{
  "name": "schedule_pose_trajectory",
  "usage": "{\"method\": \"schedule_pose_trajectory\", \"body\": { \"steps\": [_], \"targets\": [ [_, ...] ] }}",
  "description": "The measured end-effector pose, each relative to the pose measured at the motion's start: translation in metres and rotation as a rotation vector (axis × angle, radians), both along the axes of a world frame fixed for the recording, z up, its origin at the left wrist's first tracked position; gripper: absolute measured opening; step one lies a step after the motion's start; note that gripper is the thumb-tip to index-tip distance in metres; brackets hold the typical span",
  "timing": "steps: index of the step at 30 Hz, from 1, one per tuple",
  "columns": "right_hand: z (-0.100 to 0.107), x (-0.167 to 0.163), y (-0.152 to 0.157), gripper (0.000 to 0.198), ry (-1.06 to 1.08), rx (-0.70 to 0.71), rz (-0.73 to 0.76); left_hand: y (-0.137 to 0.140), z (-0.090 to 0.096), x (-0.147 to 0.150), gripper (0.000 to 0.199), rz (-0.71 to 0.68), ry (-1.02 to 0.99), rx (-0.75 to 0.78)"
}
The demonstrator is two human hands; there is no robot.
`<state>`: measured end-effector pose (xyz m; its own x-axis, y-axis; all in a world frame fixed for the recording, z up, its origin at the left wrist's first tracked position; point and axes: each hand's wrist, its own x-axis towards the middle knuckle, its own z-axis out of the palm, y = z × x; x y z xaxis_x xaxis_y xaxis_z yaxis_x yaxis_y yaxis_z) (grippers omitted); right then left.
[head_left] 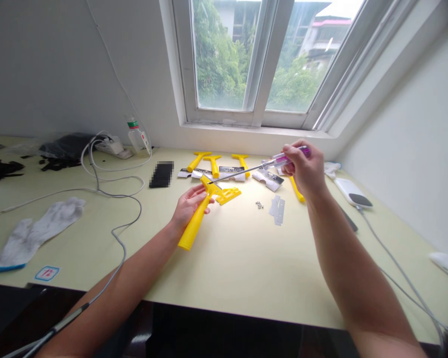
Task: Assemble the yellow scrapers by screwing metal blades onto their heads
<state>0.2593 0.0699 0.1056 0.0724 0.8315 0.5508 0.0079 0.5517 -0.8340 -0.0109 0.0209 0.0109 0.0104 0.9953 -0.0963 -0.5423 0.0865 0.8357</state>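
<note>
Gripping a yellow scraper (pixel 195 223), the left hand (pixel 187 206) steadies it at the tip of the screwdriver (pixel 280 160) clasped in the right hand (pixel 302 164); screw work looks underway, loose screws (pixel 260 205) and blades (pixel 280 211) lying unfitted between the hands.

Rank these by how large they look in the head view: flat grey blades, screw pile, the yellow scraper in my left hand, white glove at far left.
1. White glove
2. Yellow scraper
3. Flat grey blades, overlapping
4. Screw pile
</note>
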Motion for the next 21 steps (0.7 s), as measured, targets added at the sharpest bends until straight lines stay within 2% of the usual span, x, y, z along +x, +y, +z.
{"method": "schedule_pose_trajectory", "body": {
  "steps": [11,21],
  "targets": [
    [-0.008,-0.007,0.010,0.038,0.133,-0.335,-0.118,0.001,-0.002,-0.002,0.039,0.034,0.022,0.056],
    [-0.009,-0.008,0.011,0.038,0.172,-0.426,-0.112,-0.001,-0.001,-0.001,0.039,0.093,0.048,0.108]
  ]
}}
